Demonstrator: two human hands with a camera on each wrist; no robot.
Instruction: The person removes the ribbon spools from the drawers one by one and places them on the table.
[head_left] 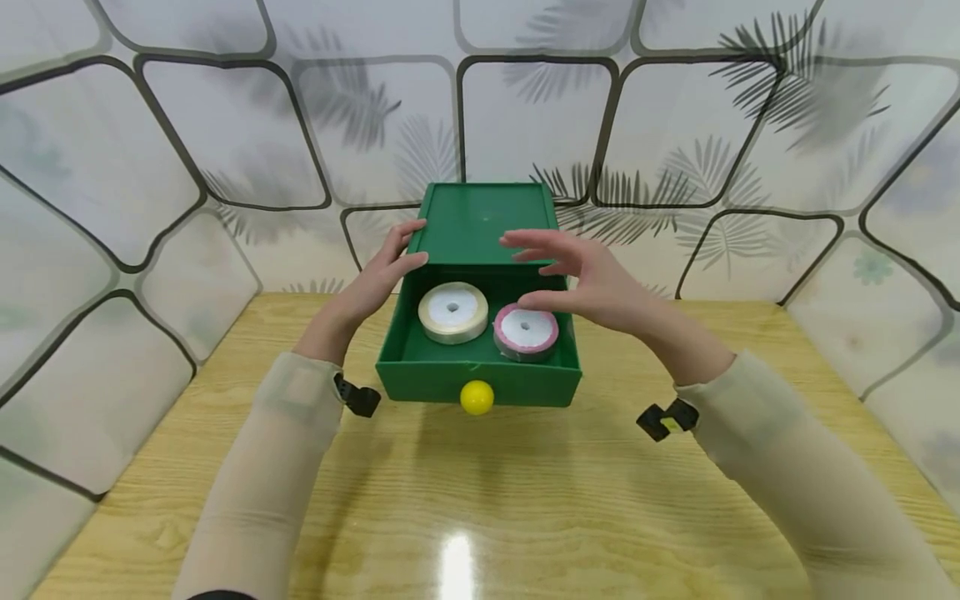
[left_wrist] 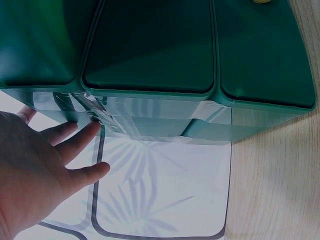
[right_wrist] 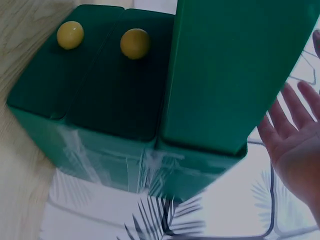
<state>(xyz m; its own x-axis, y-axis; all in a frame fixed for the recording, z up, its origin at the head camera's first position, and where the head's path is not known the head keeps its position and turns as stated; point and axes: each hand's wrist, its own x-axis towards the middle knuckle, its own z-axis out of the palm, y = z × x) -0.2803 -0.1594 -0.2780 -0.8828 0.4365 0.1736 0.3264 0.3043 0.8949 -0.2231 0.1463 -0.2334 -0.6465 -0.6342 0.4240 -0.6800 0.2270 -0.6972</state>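
Observation:
A green drawer box [head_left: 487, 218] stands on the table with its top drawer [head_left: 423, 379] pulled out. Inside the drawer lie a cream ribbon roll [head_left: 452, 312] on the left and a pink ribbon roll [head_left: 526, 332] on the right. My left hand [head_left: 367, 287] is at the box's left side, fingers spread, fingertips right at its edge. My right hand [head_left: 600, 283] hovers over the drawer's right side, its thumb overlapping the pink roll in the head view; nothing is in its grasp. In the right wrist view that hand [right_wrist: 295, 150] shows extended fingers beside the drawer.
A yellow knob [head_left: 477, 397] sits on the drawer front. Two lower drawers with yellow knobs [right_wrist: 135, 43] are closed. Clear tape [left_wrist: 165, 111] runs along the box's side. A patterned backdrop [head_left: 536, 117] rises behind and beside the wooden table [head_left: 480, 492].

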